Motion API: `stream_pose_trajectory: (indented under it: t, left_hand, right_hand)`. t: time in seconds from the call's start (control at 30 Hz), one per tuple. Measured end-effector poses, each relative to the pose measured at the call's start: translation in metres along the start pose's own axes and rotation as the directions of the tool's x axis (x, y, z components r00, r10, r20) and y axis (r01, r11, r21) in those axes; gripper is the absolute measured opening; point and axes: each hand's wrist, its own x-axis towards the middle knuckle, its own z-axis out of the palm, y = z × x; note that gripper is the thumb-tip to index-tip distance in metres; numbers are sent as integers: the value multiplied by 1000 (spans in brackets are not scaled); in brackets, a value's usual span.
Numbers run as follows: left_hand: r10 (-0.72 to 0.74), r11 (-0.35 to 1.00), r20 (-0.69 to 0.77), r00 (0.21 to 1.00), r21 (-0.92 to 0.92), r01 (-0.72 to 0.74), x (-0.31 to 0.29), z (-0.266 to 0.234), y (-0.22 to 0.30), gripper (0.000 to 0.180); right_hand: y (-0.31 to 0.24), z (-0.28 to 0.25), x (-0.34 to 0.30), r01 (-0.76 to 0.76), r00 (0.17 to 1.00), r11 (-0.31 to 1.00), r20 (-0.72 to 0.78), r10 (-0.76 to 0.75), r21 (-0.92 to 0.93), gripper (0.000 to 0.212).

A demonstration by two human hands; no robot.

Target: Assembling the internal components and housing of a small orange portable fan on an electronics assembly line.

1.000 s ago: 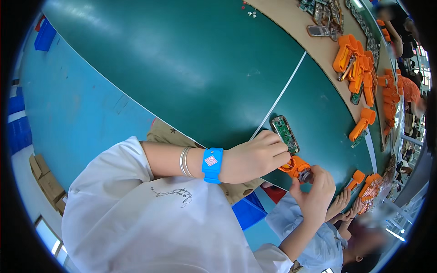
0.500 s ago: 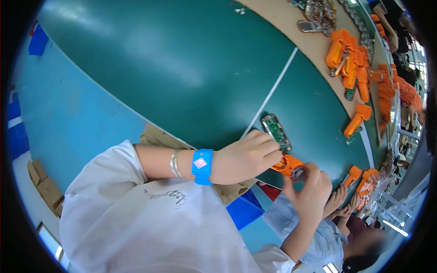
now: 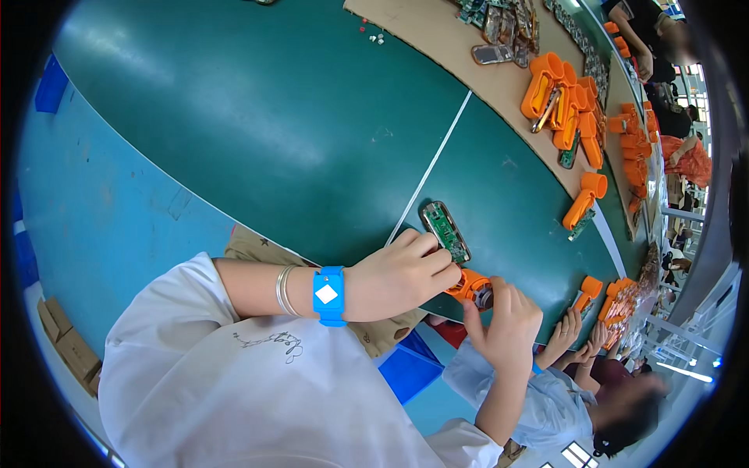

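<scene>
Between my two hands is an orange plastic housing [image 3: 470, 284] with a round grey part at its right end, held just above the table's near edge. My left hand [image 3: 406, 273], with a blue band on its wrist, is closed at the left end of the housing; its fingertips are partly hidden. My right hand [image 3: 507, 321] pinches the grey end between thumb and fingers. Just beyond my left fingers, a green circuit board in a metal-rimmed case [image 3: 446, 232] lies on the green table [image 3: 296, 148].
On a brown board [image 3: 437, 39] at the far right lie several orange housings [image 3: 566, 101] and dark cased units [image 3: 499, 53]. A single orange housing [image 3: 585, 204] sits nearer. A co-worker's hands [image 3: 563, 334] are at the table to my right. A blue bin [image 3: 409, 366] stands below the edge.
The whole view has shifted, so the scene sits further left in the picture. Both hands remain on the orange housing, and its round grey end now faces more into view.
</scene>
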Motion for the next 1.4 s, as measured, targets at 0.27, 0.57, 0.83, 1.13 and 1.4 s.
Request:
stream_pose_trajectory:
  t: [0.27,0.57,0.83,1.13,1.4]
  left_hand:
    - [12,998,-33,999,60,-10,2,3,-1,19]
    - [33,999,-31,999,40,-32,0,5,-4,20]
    - [21,1000,-77,997,6,-21,0,8,-6,20]
    - [22,999,-79,997,-39,-25,-3,6,-5,22]
    - [79,996,-212,974,48,-71,-2,10,-7,15]
  right_hand:
    - [-1,6,-4,-73,997,997,-34,73,-3,45]
    - [6,-2,1,58,998,996,-7,-57,65,45]
    - [2,-5,2,-1,999,1000,37,0,22,43]
    - [-4,-15,2,-28,995,1000,93,28,1,45]
    - [-10,-11,-1,-110,990,993,88,106,48,43]
